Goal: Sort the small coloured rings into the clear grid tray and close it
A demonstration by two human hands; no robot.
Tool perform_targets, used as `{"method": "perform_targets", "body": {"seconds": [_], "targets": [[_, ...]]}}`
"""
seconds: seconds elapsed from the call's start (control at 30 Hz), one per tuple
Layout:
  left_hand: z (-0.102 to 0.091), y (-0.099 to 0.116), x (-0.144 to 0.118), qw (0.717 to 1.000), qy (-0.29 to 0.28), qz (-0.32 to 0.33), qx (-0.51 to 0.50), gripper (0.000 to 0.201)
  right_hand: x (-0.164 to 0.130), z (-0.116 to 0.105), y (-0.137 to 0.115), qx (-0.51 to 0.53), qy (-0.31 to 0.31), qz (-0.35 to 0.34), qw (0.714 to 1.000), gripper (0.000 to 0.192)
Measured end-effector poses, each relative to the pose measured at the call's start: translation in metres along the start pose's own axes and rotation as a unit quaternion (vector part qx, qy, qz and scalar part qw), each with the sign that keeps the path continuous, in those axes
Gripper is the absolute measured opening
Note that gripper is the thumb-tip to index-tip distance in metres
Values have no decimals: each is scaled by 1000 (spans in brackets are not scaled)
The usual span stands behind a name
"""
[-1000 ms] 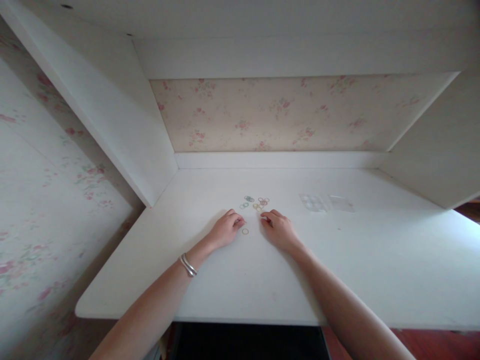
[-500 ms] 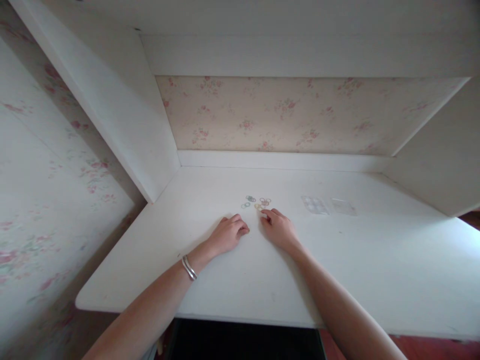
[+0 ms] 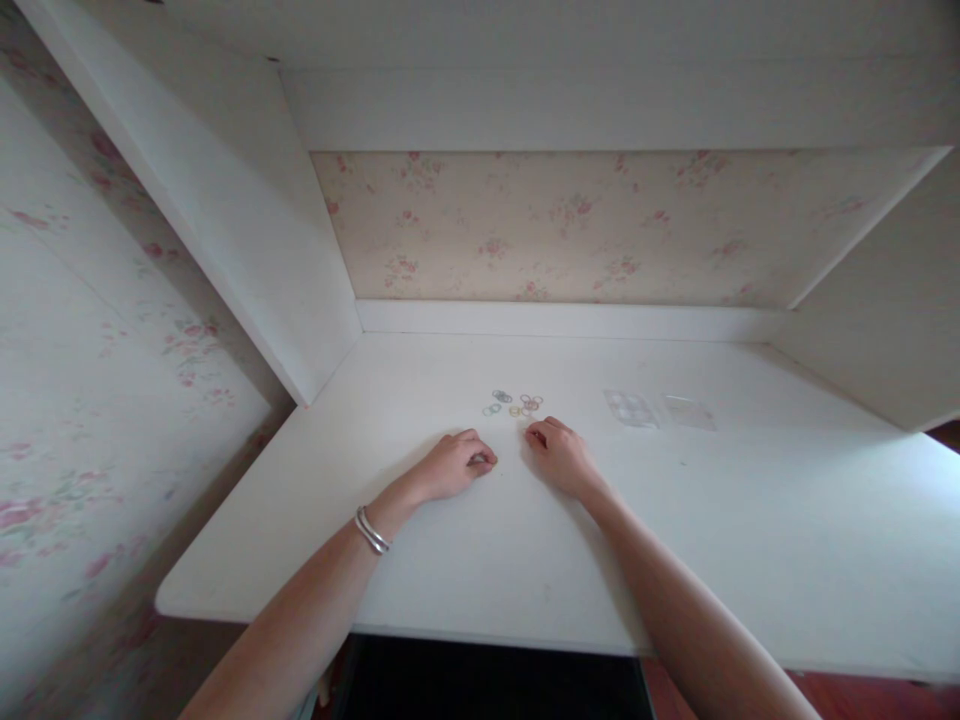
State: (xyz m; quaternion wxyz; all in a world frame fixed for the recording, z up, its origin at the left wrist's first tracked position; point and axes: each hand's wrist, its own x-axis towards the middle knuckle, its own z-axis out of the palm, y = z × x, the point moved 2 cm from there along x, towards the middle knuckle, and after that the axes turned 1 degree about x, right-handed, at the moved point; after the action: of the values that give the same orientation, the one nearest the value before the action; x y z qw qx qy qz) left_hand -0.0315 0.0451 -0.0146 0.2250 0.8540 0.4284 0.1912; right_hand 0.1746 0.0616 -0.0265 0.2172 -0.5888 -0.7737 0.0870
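A room that looks like part of a home: faded pink-flowered wallpaper (image 3: 570,225) covers the left and far walls, around a plain white desk (image 3: 480,570) with tall side panels (image 3: 225,200) and an overhead shelf (image 3: 600,70).

Left hand (image 3: 454,468): lower and nearer the person than a second ago, fingertips now where a lone ring lay.
Lone ring: out of sight now; whether the fingers hold it is unclear.
Right hand (image 3: 561,458): index finger, stretched toward the yellow rings (image 3: 514,411) half a second ago, now curls back.
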Motion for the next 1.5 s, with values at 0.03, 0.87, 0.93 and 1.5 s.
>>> {"method": "perform_targets", "body": {"seconds": [0.03, 0.87, 0.93, 1.5], "targets": [[-1, 1, 0, 1000, -1, -3, 1, 15, 0, 0, -1, -6, -6, -2, 1000, 23], [-14, -18, 1, 990, 27, -63, -126, 14, -21, 10, -44, 73, 2, -157, 985, 21], [-13, -20, 1, 985, 42, -79, -150, 15, -23, 10, -48, 66, -3, -170, 983, 21], [-10, -19, 1, 971, 63, -107, -205, 18, -21, 4, -48, 98, -1, -165, 981, 25]]}}
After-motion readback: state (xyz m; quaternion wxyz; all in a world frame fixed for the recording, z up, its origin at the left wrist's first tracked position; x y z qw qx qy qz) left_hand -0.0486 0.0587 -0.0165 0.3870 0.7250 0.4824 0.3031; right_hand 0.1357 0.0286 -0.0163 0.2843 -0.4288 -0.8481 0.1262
